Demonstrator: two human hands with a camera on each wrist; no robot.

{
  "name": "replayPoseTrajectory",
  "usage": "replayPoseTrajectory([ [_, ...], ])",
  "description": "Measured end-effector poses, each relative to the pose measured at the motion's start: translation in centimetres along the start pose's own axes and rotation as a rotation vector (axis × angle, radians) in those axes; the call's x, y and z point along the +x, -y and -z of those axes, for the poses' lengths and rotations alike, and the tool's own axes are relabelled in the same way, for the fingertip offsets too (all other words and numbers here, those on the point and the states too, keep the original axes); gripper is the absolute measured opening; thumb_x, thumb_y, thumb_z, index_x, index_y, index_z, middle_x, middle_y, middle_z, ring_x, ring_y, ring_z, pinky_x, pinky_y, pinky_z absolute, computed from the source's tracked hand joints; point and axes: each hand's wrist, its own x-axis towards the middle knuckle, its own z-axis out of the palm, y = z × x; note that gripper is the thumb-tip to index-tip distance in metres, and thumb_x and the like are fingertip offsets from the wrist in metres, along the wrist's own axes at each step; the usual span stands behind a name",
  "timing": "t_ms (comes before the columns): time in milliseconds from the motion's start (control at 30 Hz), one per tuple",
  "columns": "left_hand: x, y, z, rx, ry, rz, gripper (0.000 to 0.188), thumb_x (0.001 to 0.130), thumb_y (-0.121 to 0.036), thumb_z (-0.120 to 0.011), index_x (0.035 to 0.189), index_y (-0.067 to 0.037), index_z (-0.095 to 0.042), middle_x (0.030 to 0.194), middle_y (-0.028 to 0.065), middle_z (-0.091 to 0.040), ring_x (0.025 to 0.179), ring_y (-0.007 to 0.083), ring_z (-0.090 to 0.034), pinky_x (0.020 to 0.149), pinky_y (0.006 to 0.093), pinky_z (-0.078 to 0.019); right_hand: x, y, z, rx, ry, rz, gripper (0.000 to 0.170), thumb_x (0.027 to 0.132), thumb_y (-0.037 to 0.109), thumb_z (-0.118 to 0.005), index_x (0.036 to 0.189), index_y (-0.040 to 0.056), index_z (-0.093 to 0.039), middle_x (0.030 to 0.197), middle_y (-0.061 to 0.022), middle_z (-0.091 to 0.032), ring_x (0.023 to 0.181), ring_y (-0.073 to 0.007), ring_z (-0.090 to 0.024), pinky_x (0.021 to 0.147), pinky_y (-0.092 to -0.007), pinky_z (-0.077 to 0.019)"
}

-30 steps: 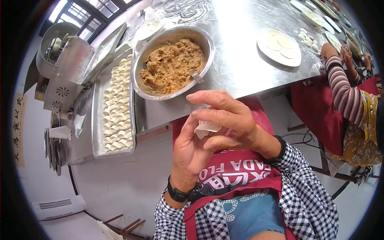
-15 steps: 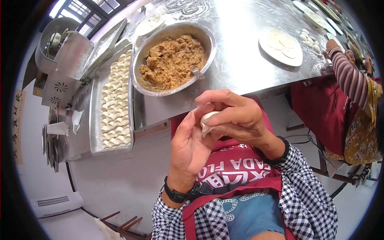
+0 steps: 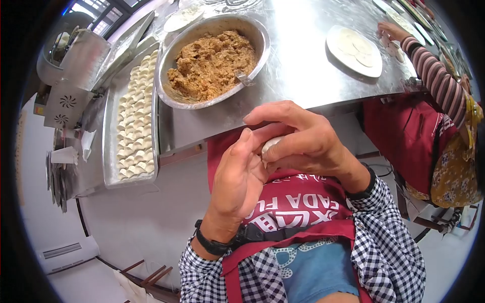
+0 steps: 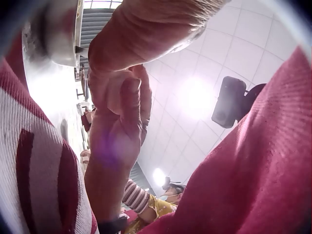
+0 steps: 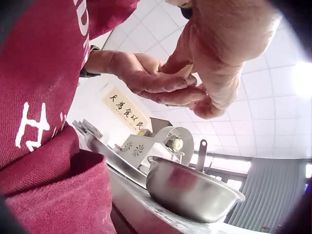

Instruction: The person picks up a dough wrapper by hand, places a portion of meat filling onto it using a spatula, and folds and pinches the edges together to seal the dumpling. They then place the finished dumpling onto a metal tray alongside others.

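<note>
A small white dumpling (image 3: 273, 145) sits between both hands, held up in front of the apron. My right hand (image 3: 313, 144) pinches it, thumb and fingers covering most of its dough. From the other side my left hand (image 3: 237, 177) cradles it with the fingers behind, while the thumb stands up apart from it. In the left wrist view the right thumb (image 4: 130, 100) lies along the pale dough. Past the hands, a steel bowl (image 3: 263, 48) holds brown filling with a utensil handle (image 3: 245, 78) at its rim.
A metal tray (image 3: 154, 151) of dumplings in rows (image 3: 136, 121) stands left of the bowl. At right on the steel table (image 3: 298, 65) is a white plate (image 3: 371, 70) of round wrappers. Another person's striped arm (image 3: 432, 63) reaches toward small dough pieces. A machine (image 3: 65, 103) stands far left.
The right fingers and thumb have closed further over the dumpling, hiding more of it. The left thumb has come away. The other person's hand has reached to the dough pieces. The view has shifted slightly.
</note>
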Motion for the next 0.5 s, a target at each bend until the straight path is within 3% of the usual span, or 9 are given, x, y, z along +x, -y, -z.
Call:
replayPoseTrajectory([
  [100,0.07,0.06,-0.34,0.016,0.003,-0.011,0.054,0.095,-0.037,-0.027,0.126,0.007,-0.035,0.122,0.0175,-0.047,0.109,0.0229,-0.050,0.093,0.0364,-0.0404,-0.11,-0.39,0.54,-0.108,0.066,0.050,0.016,0.064,-0.003,-0.072,0.077,0.0016,-0.063,0.114,-0.0163,-0.050,0.090,-0.0225,-0.062,0.076,-0.0300,-0.0537],
  [167,0.13,-0.01,-0.91,-0.007,-0.019,-0.019,0.054,0.095,-0.037,-0.027,0.126,0.007,-0.034,0.122,0.0168,-0.047,0.109,0.0228,-0.050,0.094,0.0373,-0.0401,-0.29,-0.18,0.49,0.043,-0.004,-0.033,0.014,0.064,-0.002,-0.072,0.074,0.0014,-0.063,0.113,-0.0147,-0.052,0.088,-0.0212,-0.063,0.076,-0.0287,-0.0531],
  [333,0.58,0.54,-0.68,-0.183,-0.005,0.005,0.054,0.095,-0.039,-0.028,0.127,0.004,-0.033,0.122,0.0155,-0.047,0.109,0.0225,-0.050,0.094,0.0388,-0.0398,-0.23,-0.24,0.90,-0.016,0.002,-0.071,0.011,0.069,0.001,-0.070,0.079,-0.0008,-0.064,0.111,-0.0173,-0.053,0.088,-0.0211,-0.061,0.074,-0.0282,-0.0501],
  [500,0.43,0.55,-0.62,0.021,-0.013,0.011,0.055,0.095,-0.040,-0.026,0.127,0.004,-0.033,0.121,0.0164,-0.048,0.111,0.0245,-0.049,0.095,0.0403,-0.0401,-0.34,-0.12,1.20,-0.035,0.069,-0.078,0.011,0.070,0.002,-0.070,0.079,-0.0002,-0.064,0.108,-0.0154,-0.055,0.090,-0.0202,-0.061,0.076,-0.0283,-0.0496],
])
